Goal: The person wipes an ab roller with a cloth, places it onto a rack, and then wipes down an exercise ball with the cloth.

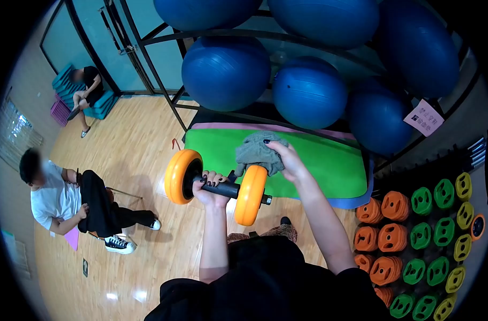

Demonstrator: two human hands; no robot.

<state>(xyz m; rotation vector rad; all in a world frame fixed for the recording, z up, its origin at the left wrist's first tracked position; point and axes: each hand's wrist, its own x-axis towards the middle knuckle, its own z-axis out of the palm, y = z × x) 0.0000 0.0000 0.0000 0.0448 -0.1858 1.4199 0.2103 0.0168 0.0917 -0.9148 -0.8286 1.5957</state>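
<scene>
A black bar with a wheel at each end is held up in front of me. My left hand (212,188) is wrapped round the black bar (225,189), between the left orange wheel (175,176) and the right orange wheel (250,195). In my right hand (288,159) is a crumpled grey-green cloth (254,152), its folds close behind the top of the right wheel. Whether the cloth touches the wheel I cannot tell.
Green mats (319,166) lie ahead, below a rack of blue balls (226,72). Coloured weight plates (394,205) fill a rack at the right. One person (57,195) sits at the left, another (91,85) farther back on stacked teal blocks (102,107).
</scene>
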